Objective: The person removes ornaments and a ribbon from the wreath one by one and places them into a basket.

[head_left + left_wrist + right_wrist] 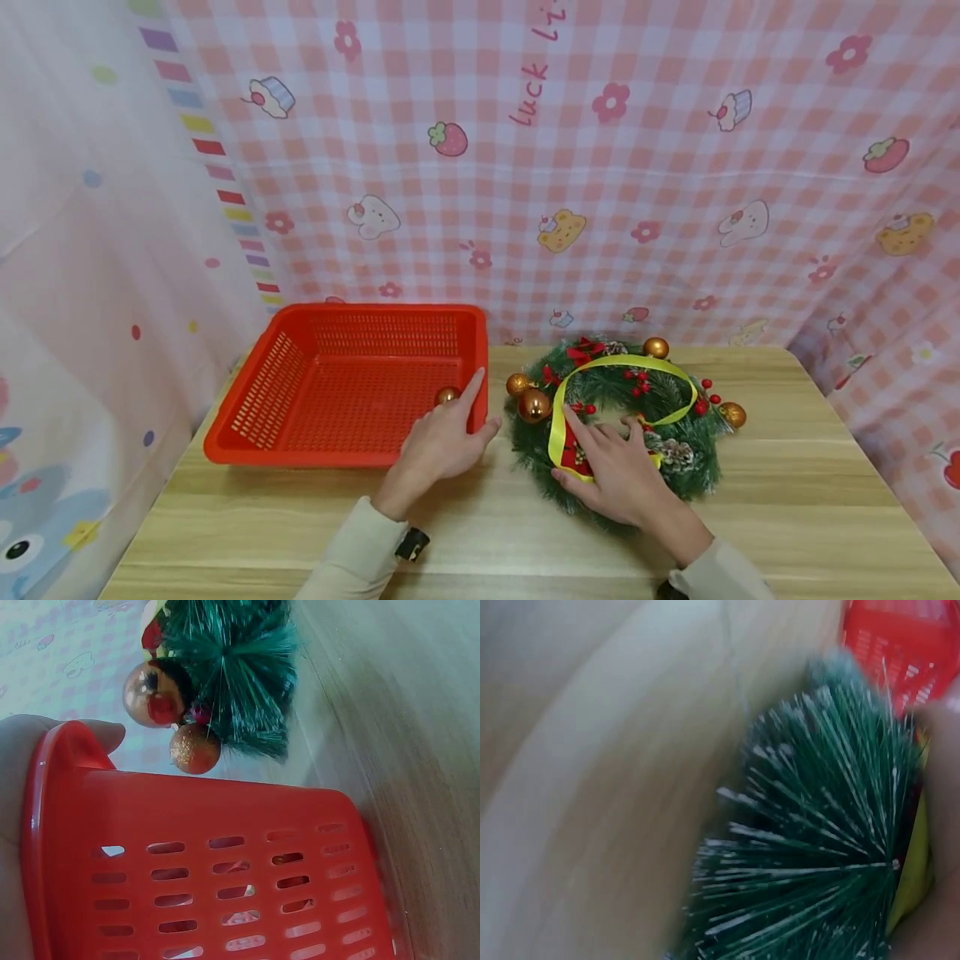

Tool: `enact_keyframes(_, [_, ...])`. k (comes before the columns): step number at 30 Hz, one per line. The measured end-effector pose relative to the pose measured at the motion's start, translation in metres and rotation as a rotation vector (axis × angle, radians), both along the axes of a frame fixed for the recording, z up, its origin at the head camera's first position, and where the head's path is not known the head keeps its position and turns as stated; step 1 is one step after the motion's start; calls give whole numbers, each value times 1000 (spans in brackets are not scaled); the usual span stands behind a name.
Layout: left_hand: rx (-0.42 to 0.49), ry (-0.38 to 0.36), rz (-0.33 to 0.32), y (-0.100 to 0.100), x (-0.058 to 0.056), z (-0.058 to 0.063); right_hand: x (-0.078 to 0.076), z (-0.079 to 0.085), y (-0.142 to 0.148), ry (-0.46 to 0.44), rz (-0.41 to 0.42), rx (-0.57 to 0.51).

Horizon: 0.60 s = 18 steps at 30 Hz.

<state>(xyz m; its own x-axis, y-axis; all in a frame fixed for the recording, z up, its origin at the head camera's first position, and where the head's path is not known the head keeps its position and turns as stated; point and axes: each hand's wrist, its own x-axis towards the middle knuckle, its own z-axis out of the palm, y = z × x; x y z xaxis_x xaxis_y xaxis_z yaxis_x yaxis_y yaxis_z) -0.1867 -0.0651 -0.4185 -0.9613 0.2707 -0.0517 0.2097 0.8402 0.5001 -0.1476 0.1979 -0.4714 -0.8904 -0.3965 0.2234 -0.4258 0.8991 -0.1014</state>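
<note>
A person's left hand (442,450) reaches over the front right corner of a red plastic basket (247,454). Its index finger is straight and its thumb lies outside the right wall; the other fingers are hidden. Just beyond this hand, a shiny gold ball (447,395) sits inside the basket. To the right lies a green Christmas wreath (540,475) with berries, pine cones and gold balls. Spread over its front left part, the right hand (618,471) touches a yellow ribbon (558,433) and a red bow beneath. The ribbon's loop arches across the wreath.
The wooden table (480,550) carries both basket and wreath. Behind stands a pink checked cloth (510,192), with a white patterned cloth (97,275) at the left. A gold ball (535,406) on the wreath hangs close to the basket's right wall.
</note>
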Motion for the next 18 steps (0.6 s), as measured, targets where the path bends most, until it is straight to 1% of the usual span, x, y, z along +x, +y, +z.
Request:
enact_keyframes(4, [0,7,-2,-1,0,-1,3,3,13,-12,104,1])
enact_keyframes(7, [1,14,-2,-1,-1,-2,6,7,21,-36,144,1])
enact_keyframes(10, [3,16,-2,-1,-1,-2,8,10,25,-58,149,-6])
enact_keyframes(13, [8,17,-5,-1,0,-2,11,11,29,-53,154,-14])
enact_keyframes(18, [2,25,-6,-1,-1,-1,14,16,34,2,158,-13])
